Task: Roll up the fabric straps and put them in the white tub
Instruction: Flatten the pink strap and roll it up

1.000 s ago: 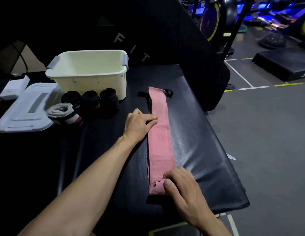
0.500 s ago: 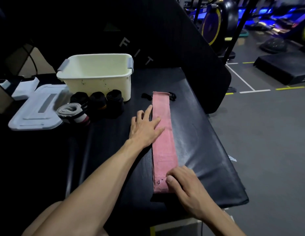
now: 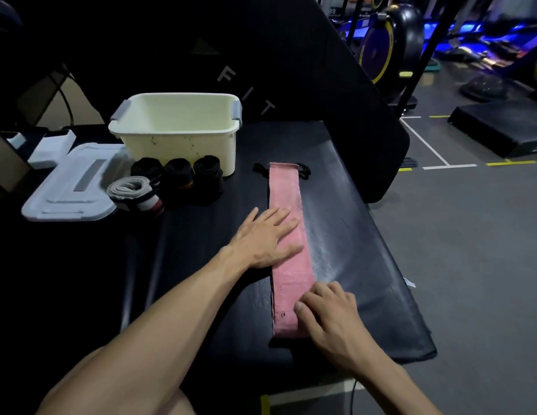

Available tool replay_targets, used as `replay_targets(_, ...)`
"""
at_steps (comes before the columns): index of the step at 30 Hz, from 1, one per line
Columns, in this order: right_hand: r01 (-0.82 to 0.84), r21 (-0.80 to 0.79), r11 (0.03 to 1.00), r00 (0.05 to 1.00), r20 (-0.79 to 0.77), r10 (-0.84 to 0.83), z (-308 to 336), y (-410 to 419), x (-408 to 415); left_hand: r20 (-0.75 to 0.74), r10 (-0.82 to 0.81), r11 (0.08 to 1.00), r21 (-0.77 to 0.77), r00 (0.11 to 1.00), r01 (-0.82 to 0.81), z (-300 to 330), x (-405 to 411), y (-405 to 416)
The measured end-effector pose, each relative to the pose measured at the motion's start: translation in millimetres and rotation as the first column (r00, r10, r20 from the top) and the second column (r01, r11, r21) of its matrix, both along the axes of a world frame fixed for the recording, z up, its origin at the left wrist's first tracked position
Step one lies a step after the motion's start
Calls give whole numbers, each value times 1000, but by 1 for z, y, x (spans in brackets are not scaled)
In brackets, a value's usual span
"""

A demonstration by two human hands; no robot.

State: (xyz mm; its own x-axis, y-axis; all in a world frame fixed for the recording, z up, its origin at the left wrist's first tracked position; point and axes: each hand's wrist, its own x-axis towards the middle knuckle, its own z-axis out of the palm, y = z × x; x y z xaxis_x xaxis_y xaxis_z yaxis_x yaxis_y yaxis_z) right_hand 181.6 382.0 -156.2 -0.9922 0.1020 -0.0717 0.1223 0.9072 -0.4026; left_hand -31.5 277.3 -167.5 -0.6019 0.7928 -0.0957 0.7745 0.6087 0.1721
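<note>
We see a pink fabric strap (image 3: 286,232) laid out flat and lengthwise on the black padded surface (image 3: 351,235), its far end near a small black loop or cord (image 3: 303,170) and its near end close to the surface's front edge. Our left hand (image 3: 265,239) lies flat on the strap's middle with the fingers straight and spread, palm pressing down. Our right hand (image 3: 330,317) rests at the strap's near end, its fingers bent with the tips on the fabric's right edge; we cannot tell whether they pinch the cloth or only press on it. The white tub (image 3: 177,130) stands at the back left of the surface, well apart from the pink strap, and we see nothing inside it from this angle. Just in front of the tub sit 3 dark rolled straps (image 3: 179,175) in a row, and beside them on the left lies 1 grey and white rolled strap (image 3: 135,194). Further left a white lid (image 3: 69,187) lies flat. Gym machines (image 3: 390,40) and a grey floor (image 3: 471,250) with painted lines fill the right side.
</note>
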Motion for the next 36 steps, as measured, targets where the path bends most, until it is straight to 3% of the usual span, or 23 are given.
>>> replay_targets(4, -13, -100, 995, 997, -73, 6, 8, 3, -8, 19, 22, 1000, -10, 1000, -22, -2, -2, 1)
replay_targets(9, -68, -75, 995, 966, -256, 47, 7, 0, -16, 33, 28, 1000, 0, 999, -28, -4, -4, 0)
replay_targets(15, -81, 179, 980, 798, -577, 171, -11, -3, -12, 57, 53, 998, 29, 997, -54, -5, -6, 1)
replay_targets(19, -208, 233, 950, 787, -537, 303, -18, 6, 8, 68, 66, 997, 45, 995, -70, -5, -6, 2)
replay_targets(28, -274, 367, 889, 866, -307, 394, -11, 11, 1, 84, 107, 993, 40, 991, -111, -1, 0, 2)
replay_targets(36, -364, 396, 843, 838, -255, 482, 10, 9, 6, 68, 91, 995, 30, 993, -94, 0, 15, -7)
